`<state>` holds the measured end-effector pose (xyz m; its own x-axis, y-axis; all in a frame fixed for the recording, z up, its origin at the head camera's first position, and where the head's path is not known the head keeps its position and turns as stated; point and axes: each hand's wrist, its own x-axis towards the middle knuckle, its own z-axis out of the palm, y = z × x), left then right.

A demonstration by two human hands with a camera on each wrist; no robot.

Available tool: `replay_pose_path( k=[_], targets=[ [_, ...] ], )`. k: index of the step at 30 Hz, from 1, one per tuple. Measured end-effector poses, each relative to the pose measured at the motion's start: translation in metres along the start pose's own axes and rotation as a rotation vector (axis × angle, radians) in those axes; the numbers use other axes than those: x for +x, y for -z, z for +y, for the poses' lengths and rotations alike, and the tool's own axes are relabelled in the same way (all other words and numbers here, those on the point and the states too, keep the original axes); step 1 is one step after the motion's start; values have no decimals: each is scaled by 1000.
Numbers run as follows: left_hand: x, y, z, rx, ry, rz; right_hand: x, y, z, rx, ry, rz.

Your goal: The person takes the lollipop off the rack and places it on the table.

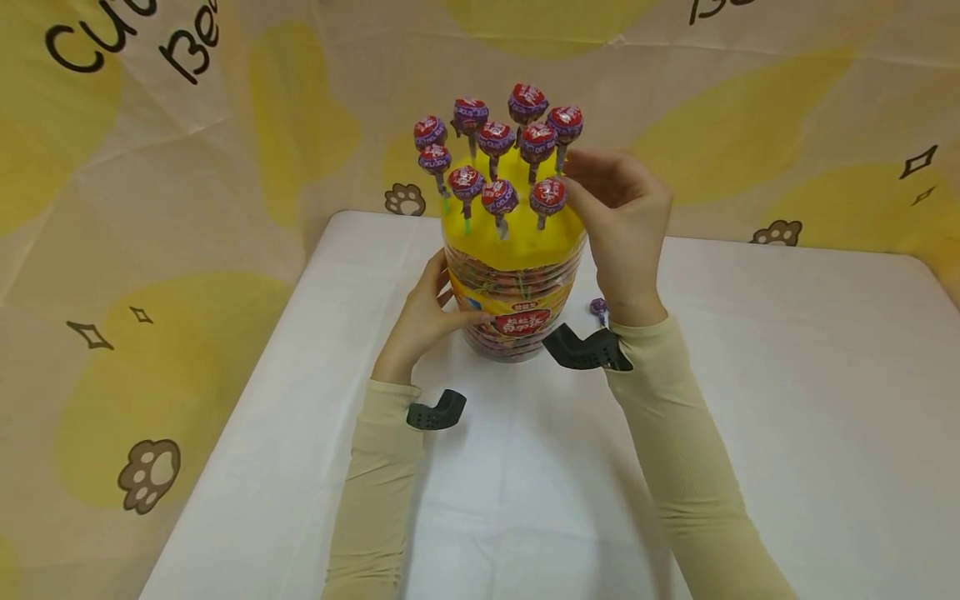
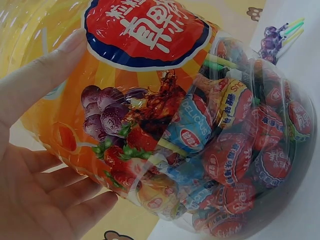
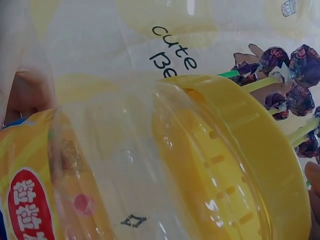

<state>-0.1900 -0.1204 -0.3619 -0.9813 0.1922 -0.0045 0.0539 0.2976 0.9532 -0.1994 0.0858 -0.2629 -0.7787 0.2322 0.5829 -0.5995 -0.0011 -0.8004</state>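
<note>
A clear plastic jar with a fruit-printed label holds wrapped lollipops. Several red-and-purple lollipops stand upright in its yellow lid. My left hand grips the jar's left side, thumb across the label and fingers round towards the back. At the lid's right edge, my right hand has curled fingers and thumb at a lollipop. The pinch on its stick is partly hidden. The thumb tip lies beside the front right lollipop.
A few purple-wrapped lollipops lie on the white table right of the jar, partly hidden behind my right wrist in the head view. A yellow patterned cloth hangs behind the table. Black wrist mounts stick out from both sleeves.
</note>
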Motion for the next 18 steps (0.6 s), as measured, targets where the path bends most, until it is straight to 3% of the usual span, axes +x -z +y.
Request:
replay_pose_path(
  k=[5,18],
  targets=[
    [0,0,0,-1,-2,-1,0,-2,1,-24,44,-1],
    [-1,0,0,6,-21,-2,2,-5,1,-29,42,29]
  ],
)
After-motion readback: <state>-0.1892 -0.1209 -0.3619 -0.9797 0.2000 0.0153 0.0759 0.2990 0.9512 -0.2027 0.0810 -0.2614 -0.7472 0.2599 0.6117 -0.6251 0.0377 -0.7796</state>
